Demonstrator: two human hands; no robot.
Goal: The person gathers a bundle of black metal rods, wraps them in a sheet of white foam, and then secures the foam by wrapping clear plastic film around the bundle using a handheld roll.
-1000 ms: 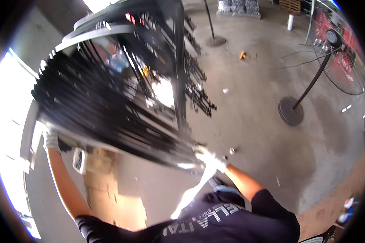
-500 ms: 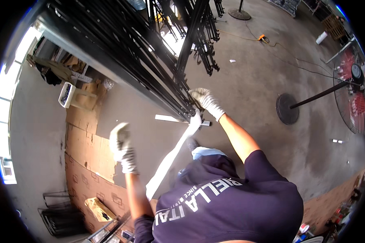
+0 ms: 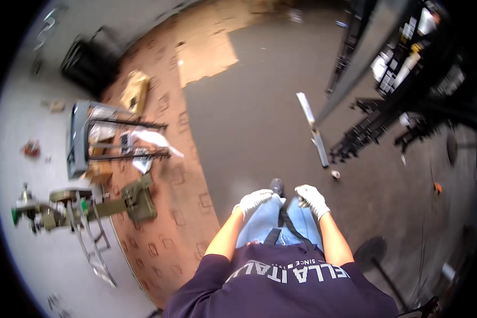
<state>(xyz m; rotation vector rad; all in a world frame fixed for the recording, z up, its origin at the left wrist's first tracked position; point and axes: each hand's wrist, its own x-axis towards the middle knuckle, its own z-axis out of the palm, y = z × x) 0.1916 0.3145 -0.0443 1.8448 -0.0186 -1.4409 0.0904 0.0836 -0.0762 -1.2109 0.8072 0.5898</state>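
Observation:
Both my hands wear white gloves and sit low in the view, over my thighs in blue jeans. My left hand [image 3: 254, 201] rests on my left knee with the fingers loosely spread and nothing in it. Beside my right knee, my right hand [image 3: 312, 199] has its fingers curled in, and I see nothing held in it. A black strap [image 3: 290, 229] hangs down between my legs. A flat grey metal bar [image 3: 312, 130] lies on the dark floor ahead of me, apart from both hands.
A black metal rack [image 3: 387, 79] loaded with rods fills the upper right. A grey metal frame [image 3: 85, 138] and a green tool [image 3: 138, 199] stand at the left, by brown patterned cardboard [image 3: 169, 212]. A fan's round base [image 3: 371, 252] sits at the lower right.
Both hands have let go of the black rack and dropped to my knees. The view has swung down to the floor, and the rack now stands off at the upper right.

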